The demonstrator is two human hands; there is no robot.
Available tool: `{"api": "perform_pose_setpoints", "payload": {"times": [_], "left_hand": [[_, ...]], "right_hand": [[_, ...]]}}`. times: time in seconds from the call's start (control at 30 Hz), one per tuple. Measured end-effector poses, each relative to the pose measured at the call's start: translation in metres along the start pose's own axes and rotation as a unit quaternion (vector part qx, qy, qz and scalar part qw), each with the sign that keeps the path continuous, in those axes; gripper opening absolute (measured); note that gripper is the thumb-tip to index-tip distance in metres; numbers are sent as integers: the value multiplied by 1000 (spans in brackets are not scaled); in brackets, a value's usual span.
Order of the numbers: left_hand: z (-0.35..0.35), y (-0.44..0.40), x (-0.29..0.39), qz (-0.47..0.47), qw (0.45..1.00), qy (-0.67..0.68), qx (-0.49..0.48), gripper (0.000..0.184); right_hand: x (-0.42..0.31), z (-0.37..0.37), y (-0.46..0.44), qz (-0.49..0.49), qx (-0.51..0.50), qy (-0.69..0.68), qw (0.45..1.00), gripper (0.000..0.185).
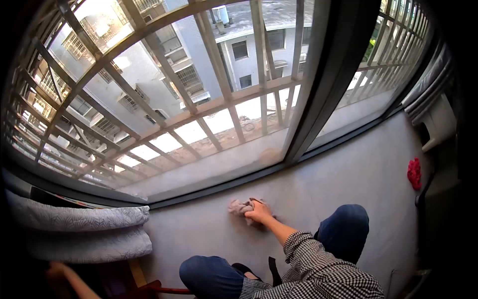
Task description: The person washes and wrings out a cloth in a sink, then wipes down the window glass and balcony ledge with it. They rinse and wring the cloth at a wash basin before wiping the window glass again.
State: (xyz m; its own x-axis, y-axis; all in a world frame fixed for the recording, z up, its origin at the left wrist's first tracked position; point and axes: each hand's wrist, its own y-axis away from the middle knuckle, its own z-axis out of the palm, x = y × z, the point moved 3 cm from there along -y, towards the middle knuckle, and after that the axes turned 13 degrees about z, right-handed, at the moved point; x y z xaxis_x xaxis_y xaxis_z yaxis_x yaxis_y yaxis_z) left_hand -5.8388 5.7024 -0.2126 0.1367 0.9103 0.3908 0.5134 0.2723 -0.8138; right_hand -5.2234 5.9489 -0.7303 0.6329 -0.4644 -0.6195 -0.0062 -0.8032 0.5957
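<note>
My right hand [259,211] is closed around a crumpled greyish-pink cloth [241,207], pressing it on the pale grey surface [199,224] in front of the window. Part of the cloth sticks out to the left of the fingers. At the lower left edge, my left hand [58,272] is in dark shadow, below the grey patterned curtain [99,244]. Its fingers are too dim to make out, and I cannot tell whether it touches anything.
A dark window frame [224,184] runs along the far side of the surface, with metal bars [209,45] outside. My bent knees [343,231] are close by. A red bunched item [414,173] lies at the right, near a white plastic piece [439,122]. Reddish wood [154,287] shows at the lower left.
</note>
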Motion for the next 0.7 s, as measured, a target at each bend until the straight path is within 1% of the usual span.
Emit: {"api": "perform_pose_setpoints", "payload": {"times": [0.03, 0.07, 0.1, 0.13, 0.17, 0.2, 0.23, 0.27, 0.3, 0.33, 0.37, 0.43, 0.47, 0.5, 0.53, 0.57, 0.6, 0.63, 0.7], "left_hand": [[-2, 32, 10, -15, 993, 92, 66, 31], [-9, 71, 23, -10, 976, 186, 116, 30], [-22, 119, 42, 7, 950, 277, 140, 29], [-30, 169, 60, 84, 904, 390, 156, 35], [-104, 237, 113, 102, 894, 435, 37, 37], [-127, 296, 145, 155, 843, 507, -84, 40], [-143, 350, 169, 226, 760, 562, -235, 45], [-163, 395, 189, 294, 653, 590, -374, 49], [-183, 433, 203, 346, 528, 602, -489, 54], [-204, 462, 213, 375, 422, 607, -560, 59], [-231, 483, 224, 282, 314, 663, -619, 67], [-288, 493, 250, 78, 143, 743, -649, 67], [-305, 485, 265, 140, 149, 775, -598, 67], [-320, 477, 277, 198, 155, 800, -544, 68], [-330, 465, 290, 238, 185, 824, -480, 64], [-349, 443, 306, 341, 234, 841, -348, 56], [-359, 424, 320, 391, 299, 838, -235, 47], [-368, 405, 336, 421, 365, 821, -128, 46], [-376, 368, 377, 478, 506, 716, 56, 45]], "right_hand": [[11, 20, -20, -65, -65, -170, 981, 57], [5, 19, -16, -35, -110, -202, 973, 54], [-11, 15, -12, -7, -153, -233, 960, 51], [-32, 6, -2, -35, -173, -253, 951, 51], [-53, -8, 13, -61, -191, -272, 941, 50], [-75, -27, 28, -89, -207, -288, 931, 50], [-102, -56, 50, -136, -232, -331, 905, 50], [-118, -79, 62, -183, -195, -324, 908, 53], [-140, -119, 89, -235, -151, -301, 912, 55], [-153, -147, 100, -349, -46, -267, 897, 56], [-163, -172, 113, -455, 62, -228, 859, 57], [-185, -220, 150, -527, 211, -252, 784, 62], [-190, -240, 156, -570, 257, -241, 742, 66], [-197, -258, 162, -596, 283, -244, 710, 65], [-206, -278, 173, -619, 305, -240, 683, 63], [-218, -296, 176, -655, 342, -235, 631, 63], [-234, -315, 186, -680, 380, -225, 585, 59], [-252, -335, 196, -671, 430, -185, 574, 53], [-290, -363, 206, -648, 533, -119, 530, 46]]}}
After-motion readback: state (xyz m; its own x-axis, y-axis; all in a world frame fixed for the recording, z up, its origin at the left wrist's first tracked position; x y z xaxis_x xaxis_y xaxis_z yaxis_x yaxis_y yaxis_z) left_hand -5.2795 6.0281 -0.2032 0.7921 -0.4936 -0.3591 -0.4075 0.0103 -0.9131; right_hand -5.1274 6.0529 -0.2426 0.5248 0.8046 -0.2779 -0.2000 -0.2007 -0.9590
